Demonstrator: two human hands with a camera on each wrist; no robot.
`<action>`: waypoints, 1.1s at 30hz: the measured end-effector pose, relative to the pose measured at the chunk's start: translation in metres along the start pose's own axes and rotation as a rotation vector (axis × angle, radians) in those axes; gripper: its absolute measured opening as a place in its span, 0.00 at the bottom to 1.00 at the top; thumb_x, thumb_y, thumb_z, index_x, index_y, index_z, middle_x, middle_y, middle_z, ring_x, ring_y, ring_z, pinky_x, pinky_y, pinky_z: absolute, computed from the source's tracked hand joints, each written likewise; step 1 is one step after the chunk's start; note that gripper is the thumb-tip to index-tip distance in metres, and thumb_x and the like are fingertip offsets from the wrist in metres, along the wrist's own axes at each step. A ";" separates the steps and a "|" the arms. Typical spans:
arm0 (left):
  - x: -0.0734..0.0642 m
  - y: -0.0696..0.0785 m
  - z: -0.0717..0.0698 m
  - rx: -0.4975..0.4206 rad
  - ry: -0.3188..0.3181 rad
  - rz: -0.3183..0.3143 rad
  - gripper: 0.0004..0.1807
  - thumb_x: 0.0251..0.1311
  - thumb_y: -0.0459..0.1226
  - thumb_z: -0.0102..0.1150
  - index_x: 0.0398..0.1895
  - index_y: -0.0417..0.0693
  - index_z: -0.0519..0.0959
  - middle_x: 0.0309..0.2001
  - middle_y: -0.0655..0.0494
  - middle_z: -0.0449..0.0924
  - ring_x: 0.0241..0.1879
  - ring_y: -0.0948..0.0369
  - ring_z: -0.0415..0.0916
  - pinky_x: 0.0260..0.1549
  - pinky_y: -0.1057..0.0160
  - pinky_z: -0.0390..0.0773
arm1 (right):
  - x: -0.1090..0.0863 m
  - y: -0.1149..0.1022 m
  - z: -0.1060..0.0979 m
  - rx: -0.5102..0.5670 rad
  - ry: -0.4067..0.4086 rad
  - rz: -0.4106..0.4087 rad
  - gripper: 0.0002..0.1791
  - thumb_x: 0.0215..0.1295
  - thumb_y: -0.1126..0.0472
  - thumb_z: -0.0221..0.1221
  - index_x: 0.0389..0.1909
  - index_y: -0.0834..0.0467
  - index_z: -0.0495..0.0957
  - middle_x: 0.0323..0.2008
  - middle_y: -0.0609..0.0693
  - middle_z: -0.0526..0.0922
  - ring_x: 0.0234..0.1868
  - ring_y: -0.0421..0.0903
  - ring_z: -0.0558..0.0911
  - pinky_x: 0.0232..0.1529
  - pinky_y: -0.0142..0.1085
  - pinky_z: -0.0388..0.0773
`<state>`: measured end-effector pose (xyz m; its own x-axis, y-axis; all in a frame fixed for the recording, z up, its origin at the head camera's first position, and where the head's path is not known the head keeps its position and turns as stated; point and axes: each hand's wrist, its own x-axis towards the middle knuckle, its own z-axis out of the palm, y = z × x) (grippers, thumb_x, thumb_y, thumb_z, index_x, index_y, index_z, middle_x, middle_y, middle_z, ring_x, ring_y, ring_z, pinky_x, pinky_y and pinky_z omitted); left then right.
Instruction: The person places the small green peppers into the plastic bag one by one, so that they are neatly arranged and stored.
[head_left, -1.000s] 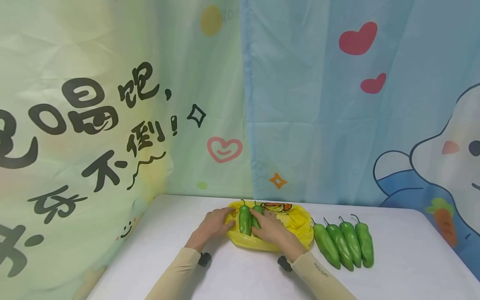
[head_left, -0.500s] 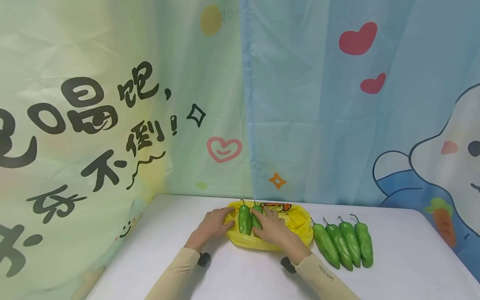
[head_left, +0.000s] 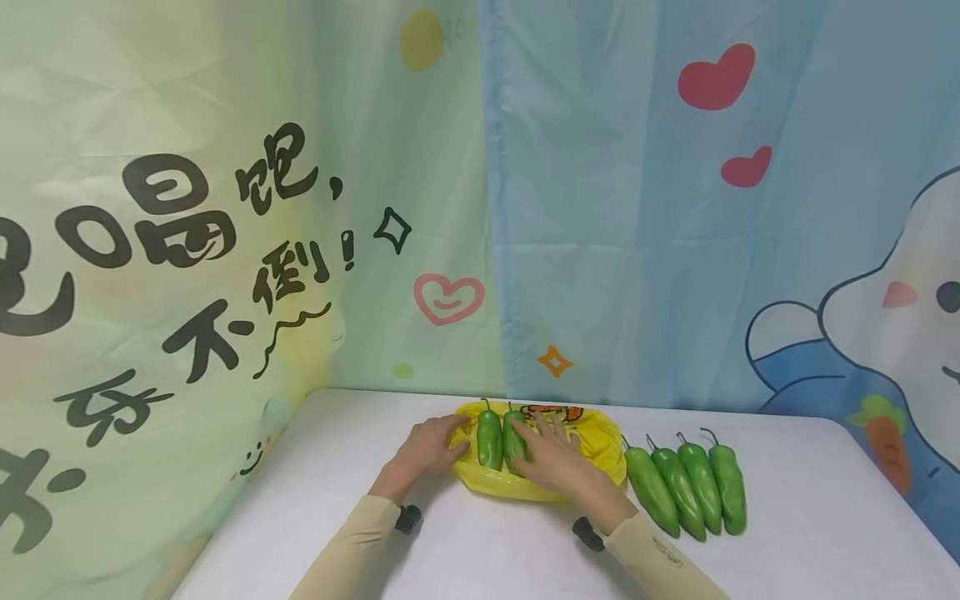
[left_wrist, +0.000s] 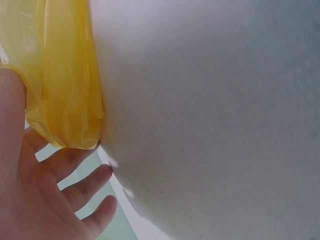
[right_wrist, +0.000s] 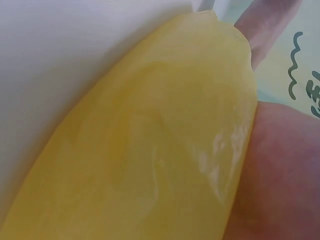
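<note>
1. Count: two glossy green, long tapered peppers lie in the crumpled yellow plastic bag [head_left: 517,490]: the left one [head_left: 490,440] and the right one [head_left: 513,442]. Side by side, stems away from you.
2. Outside: a row of four matching green peppers [head_left: 702,483] on the white tabletop [head_left: 810,500], just right of the bag.
3. Progress, my judgement: partway. Two inside, four outside, bag mouth spread wide; which way the peppers are going can't be told from this.
4. Your right hand [head_left: 553,458]: fingers spread, not wrapped round anything. Index and thumb sit at the right-hand bagged pepper's near side; other fingers fan over the bag. Light touch or tiny gap, can't tell. Right wrist view: mostly bag.
5. Your left hand [head_left: 426,450]: fingers loose and apart at the bag's left edge, bag edge between thumb and fingers, no pinch visible. Left-hand bagged pepper lies just beyond your thumb tip, apparently untouched.
</note>
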<state>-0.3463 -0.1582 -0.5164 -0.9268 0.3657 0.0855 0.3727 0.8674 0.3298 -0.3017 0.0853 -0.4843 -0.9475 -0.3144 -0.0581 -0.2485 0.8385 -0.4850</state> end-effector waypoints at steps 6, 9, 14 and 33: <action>0.000 0.000 0.000 -0.007 -0.005 -0.002 0.27 0.70 0.47 0.53 0.69 0.50 0.71 0.67 0.47 0.75 0.67 0.44 0.71 0.67 0.39 0.69 | -0.006 0.004 -0.004 0.011 0.007 -0.004 0.37 0.70 0.49 0.58 0.78 0.46 0.58 0.79 0.67 0.50 0.78 0.74 0.44 0.69 0.78 0.43; 0.000 0.001 0.000 -0.006 -0.006 -0.004 0.27 0.69 0.47 0.53 0.69 0.50 0.71 0.67 0.47 0.75 0.67 0.44 0.71 0.67 0.39 0.68 | -0.009 0.006 -0.006 0.009 0.010 -0.008 0.37 0.70 0.49 0.59 0.78 0.48 0.58 0.78 0.67 0.49 0.78 0.74 0.44 0.69 0.78 0.43; 0.000 0.001 0.000 -0.005 -0.004 -0.003 0.27 0.69 0.47 0.53 0.69 0.50 0.72 0.67 0.47 0.75 0.67 0.44 0.71 0.67 0.38 0.69 | -0.011 0.010 -0.007 -0.018 0.016 -0.010 0.37 0.71 0.48 0.59 0.77 0.49 0.60 0.78 0.68 0.51 0.78 0.73 0.45 0.69 0.78 0.46; 0.000 0.000 0.001 -0.011 0.004 -0.010 0.27 0.70 0.48 0.53 0.69 0.51 0.72 0.68 0.48 0.75 0.68 0.44 0.70 0.67 0.38 0.68 | -0.024 0.019 -0.015 -0.037 0.025 -0.040 0.36 0.72 0.51 0.57 0.78 0.51 0.57 0.78 0.66 0.51 0.77 0.74 0.47 0.69 0.78 0.45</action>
<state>-0.3458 -0.1579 -0.5175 -0.9306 0.3558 0.0860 0.3631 0.8673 0.3406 -0.2868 0.1157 -0.4788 -0.9414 -0.3369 -0.0172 -0.2929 0.8417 -0.4535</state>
